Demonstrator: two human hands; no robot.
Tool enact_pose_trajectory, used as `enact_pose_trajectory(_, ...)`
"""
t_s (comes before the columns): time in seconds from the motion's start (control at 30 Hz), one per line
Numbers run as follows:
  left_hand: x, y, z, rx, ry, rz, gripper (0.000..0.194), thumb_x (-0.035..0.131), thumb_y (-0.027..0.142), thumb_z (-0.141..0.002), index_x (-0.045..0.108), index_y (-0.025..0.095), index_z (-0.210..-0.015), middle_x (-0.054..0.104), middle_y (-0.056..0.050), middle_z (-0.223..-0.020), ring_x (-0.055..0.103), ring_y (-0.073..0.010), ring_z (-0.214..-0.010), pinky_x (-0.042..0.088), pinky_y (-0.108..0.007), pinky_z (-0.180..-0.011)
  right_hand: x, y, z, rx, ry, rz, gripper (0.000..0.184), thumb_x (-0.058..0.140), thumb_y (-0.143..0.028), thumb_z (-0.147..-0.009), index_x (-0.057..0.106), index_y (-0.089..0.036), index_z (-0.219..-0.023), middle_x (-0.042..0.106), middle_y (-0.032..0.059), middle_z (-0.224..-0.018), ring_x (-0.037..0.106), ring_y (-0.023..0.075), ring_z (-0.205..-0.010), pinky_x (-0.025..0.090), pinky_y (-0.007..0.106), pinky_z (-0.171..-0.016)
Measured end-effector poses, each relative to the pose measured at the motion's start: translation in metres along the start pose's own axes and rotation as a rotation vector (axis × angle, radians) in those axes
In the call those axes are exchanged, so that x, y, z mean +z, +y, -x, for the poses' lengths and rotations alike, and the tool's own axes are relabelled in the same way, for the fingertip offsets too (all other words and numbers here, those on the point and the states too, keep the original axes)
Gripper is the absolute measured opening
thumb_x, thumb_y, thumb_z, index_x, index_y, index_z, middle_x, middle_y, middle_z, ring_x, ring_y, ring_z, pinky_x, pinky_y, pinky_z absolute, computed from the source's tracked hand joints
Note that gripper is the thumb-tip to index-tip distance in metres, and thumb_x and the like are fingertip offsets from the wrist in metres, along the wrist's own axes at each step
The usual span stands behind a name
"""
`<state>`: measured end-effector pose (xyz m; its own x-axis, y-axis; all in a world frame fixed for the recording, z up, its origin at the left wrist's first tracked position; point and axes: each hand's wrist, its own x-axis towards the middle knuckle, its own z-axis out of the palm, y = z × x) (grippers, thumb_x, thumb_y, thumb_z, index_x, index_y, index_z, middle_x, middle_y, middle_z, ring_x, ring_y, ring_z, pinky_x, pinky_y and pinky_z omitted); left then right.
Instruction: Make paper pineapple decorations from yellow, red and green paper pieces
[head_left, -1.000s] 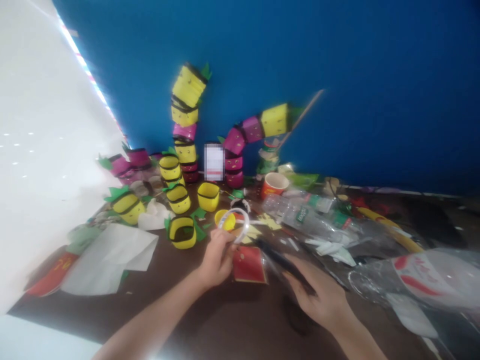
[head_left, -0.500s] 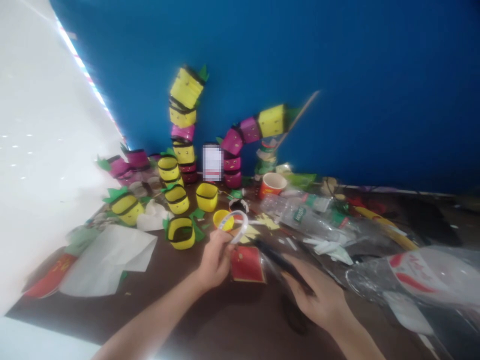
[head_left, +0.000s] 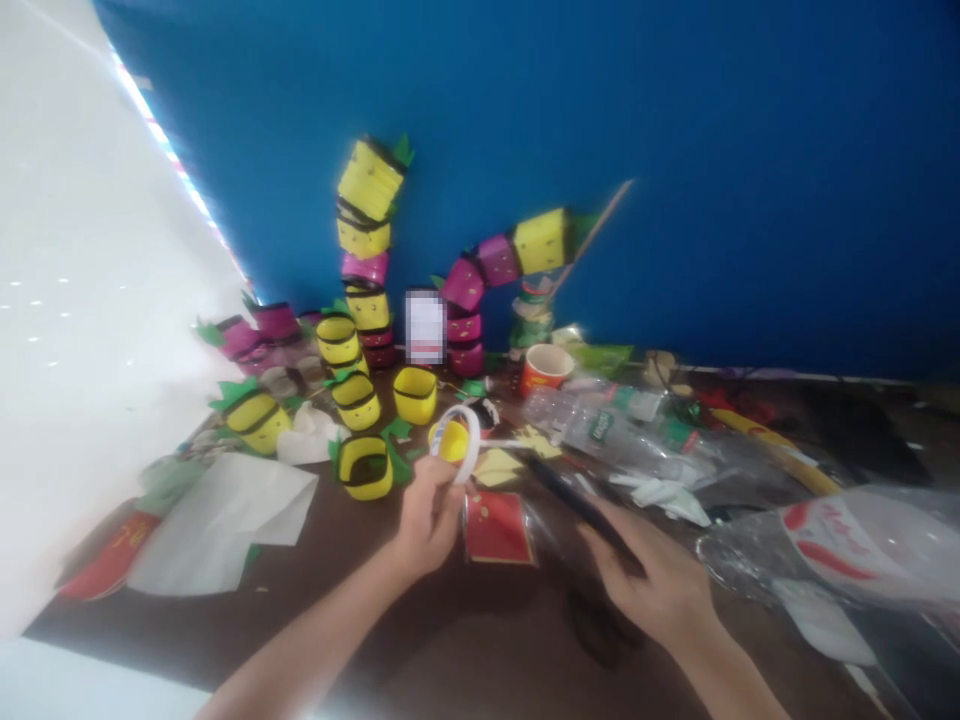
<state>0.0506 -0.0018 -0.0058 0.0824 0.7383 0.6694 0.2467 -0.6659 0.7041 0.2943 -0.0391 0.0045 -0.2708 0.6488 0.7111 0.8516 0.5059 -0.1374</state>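
My left hand [head_left: 431,520] pinches a thin white ring [head_left: 472,445] by its lower edge and holds it up over the table. A small yellow cup [head_left: 450,440] shows partly through and behind the ring. In my right hand [head_left: 652,570] is a long black tool [head_left: 577,505], its far end pointing up and left toward the ring but apart from it; its kind is too blurred to tell. Between the hands a red square packet [head_left: 497,527] lies on the table. Yellow paper scraps [head_left: 499,467] lie just beyond it.
Yellow pineapple-faced cups [head_left: 365,468] stand on the left, with stacked yellow and purple ones [head_left: 367,180] against the blue wall. White paper sheets [head_left: 225,515] lie front left. Plastic bottles [head_left: 600,425], a red paper cup [head_left: 547,368] and a large bottle [head_left: 847,545] crowd the right.
My left hand has tilted the ring so it stands more upright, slightly left of before. The black tool has shifted slightly right. Both hands keep their holds.
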Motion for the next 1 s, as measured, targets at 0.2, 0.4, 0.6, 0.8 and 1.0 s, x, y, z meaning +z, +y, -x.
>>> enact_pose_trajectory(0.2, 0.003, -0.003, 0.001, 0.041, -0.022, -0.031, 0.018, 0.037, 0.029, -0.090, 0.044, 0.018, -0.078, 0.046, -0.001, -0.068, 0.040, -0.0151, -0.070, 0.034, -0.031, -0.069, -0.006, -0.012, -0.001, -0.002, 0.076, -0.020, 0.026, 0.054, -0.019, -0.080, 0.058, -0.023, -0.105, 0.071, 0.0031, -0.086, 0.069, 0.0192, -0.069, 0.055, 0.026, -0.070)
enact_pose_trajectory(0.4, 0.006, -0.008, 0.002, 0.072, -0.048, -0.037, 0.017, 0.036, 0.029, -0.090, 0.044, 0.018, -0.080, 0.045, 0.001, -0.067, 0.039, -0.0131, -0.066, 0.031, -0.032, -0.075, -0.004, -0.018, 0.001, -0.046, 0.028, -0.063, 0.022, 0.053, -0.022, -0.083, 0.058, -0.022, -0.104, 0.072, 0.0020, -0.085, 0.068, 0.0173, -0.066, 0.055, 0.027, -0.072)
enact_pose_trajectory(0.6, 0.007, -0.007, 0.002, 0.105, -0.073, -0.071, 0.017, 0.035, 0.030, -0.091, 0.043, 0.018, -0.081, 0.047, 0.002, -0.068, 0.042, -0.0121, -0.063, 0.031, -0.033, -0.077, -0.003, -0.017, -0.001, -0.115, 0.040, -0.068, 0.023, 0.054, -0.020, -0.082, 0.058, -0.020, -0.105, 0.071, 0.0026, -0.084, 0.068, 0.0165, -0.066, 0.056, 0.026, -0.071)
enact_pose_trajectory(0.8, 0.005, -0.005, 0.001, 0.107, -0.086, -0.084, 0.015, 0.036, 0.028, -0.090, 0.043, 0.018, -0.082, 0.047, 0.001, -0.067, 0.042, -0.0123, -0.064, 0.031, -0.033, -0.077, -0.004, -0.017, -0.004, -0.095, 0.033, -0.073, 0.026, 0.053, -0.019, -0.083, 0.058, -0.022, -0.108, 0.071, 0.0025, -0.086, 0.068, 0.0176, -0.067, 0.056, 0.027, -0.067)
enact_pose_trajectory(1.0, 0.005, -0.005, 0.001, 0.113, -0.077, -0.083, 0.016, 0.035, 0.028, -0.090, 0.043, 0.018, -0.081, 0.047, 0.002, -0.067, 0.042, -0.0120, -0.063, 0.030, -0.033, -0.076, -0.004, -0.016, -0.002, -0.108, 0.001, -0.076, 0.024, 0.051, -0.021, -0.084, 0.058, -0.022, -0.107, 0.072, 0.0030, -0.084, 0.068, 0.0183, -0.065, 0.057, 0.028, -0.067)
